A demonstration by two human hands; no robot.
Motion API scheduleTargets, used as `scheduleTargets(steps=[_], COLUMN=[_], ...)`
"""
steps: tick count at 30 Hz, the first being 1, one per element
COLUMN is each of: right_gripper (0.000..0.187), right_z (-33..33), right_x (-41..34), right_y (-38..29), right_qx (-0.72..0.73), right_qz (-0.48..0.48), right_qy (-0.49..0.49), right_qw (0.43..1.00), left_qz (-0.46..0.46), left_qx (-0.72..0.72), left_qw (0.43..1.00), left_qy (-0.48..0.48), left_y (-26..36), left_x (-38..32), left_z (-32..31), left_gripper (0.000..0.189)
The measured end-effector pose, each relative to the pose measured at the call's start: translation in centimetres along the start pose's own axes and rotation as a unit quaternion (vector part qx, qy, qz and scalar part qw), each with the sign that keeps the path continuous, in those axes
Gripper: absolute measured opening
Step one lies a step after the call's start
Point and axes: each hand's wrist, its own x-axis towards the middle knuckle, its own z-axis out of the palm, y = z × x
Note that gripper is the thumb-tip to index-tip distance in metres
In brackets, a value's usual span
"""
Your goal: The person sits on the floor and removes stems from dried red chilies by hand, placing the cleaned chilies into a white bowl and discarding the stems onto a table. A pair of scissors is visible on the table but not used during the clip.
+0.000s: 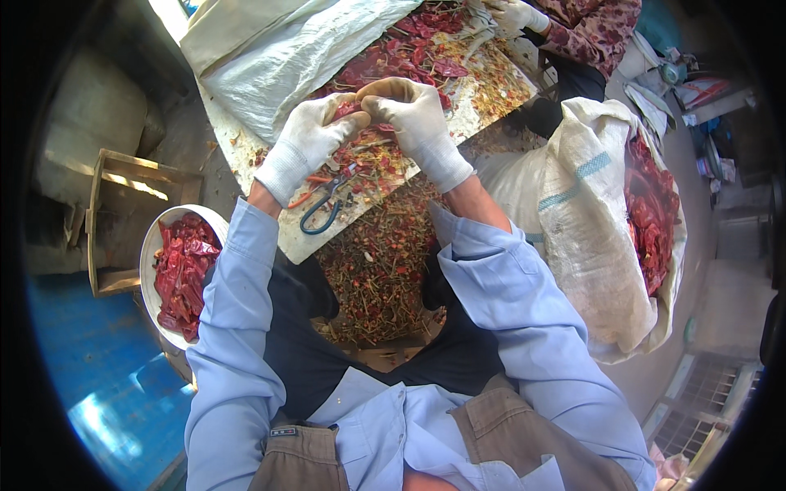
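Note:
A piece of dried red chili pepper [347,110] is pinched between the thumb and fingers of my left hand [310,135], which wears a white knitted glove with stained fingertips. My right hand [417,119], gloved the same way, meets it from the other side, thumb and forefinger closed at the pepper's end. Both hands are above the near part of a pale board [242,150] strewn with chili scraps and seeds. Below my left hand, scissors [322,208] with orange and dark blue handles lie on the board. A heap of dried red chilies [393,58] lies beyond my hands.
A white bucket [150,294] of chilies stands left, beside a wooden crate [95,215]. At right, a woven sack [571,245] bulges with chilies. Stems and scraps [374,270] fill the space between my knees. Across the board is another person's gloved hand [516,15]. White sheeting [288,67] covers the far left.

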Motion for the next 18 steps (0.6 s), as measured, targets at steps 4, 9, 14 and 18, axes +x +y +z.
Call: scheduleTargets(steps=[4,9,14,18], right_gripper=[0.015,0.013,0.011,0.010], right_z=[0.2,0.5,0.4,0.4], right_x=[-0.3,-0.9,-1.2,-1.4], right_y=[-0.6,-1.3,-1.4,-1.4], right_qx=[0.013,-0.098,-0.021,0.084], right_qz=[0.021,-0.046,0.014,0.050], right_qy=[-0.005,0.002,0.008,0.013], right_qw=[1.000,0.994,1.000,0.995], left_qz=[-0.027,0.013,0.134,0.238], left_qx=[0.032,0.074,0.142,0.205], left_qw=[0.999,0.997,0.981,0.949], left_qy=[-0.005,0.024,0.024,0.042], left_y=[0.8,0.8,0.1,-0.5], left_x=[-0.2,-0.4,-0.6,-0.6], left_z=[0.0,0.3,0.3,0.1], left_gripper=[0.036,0.028,0.023,0.025])
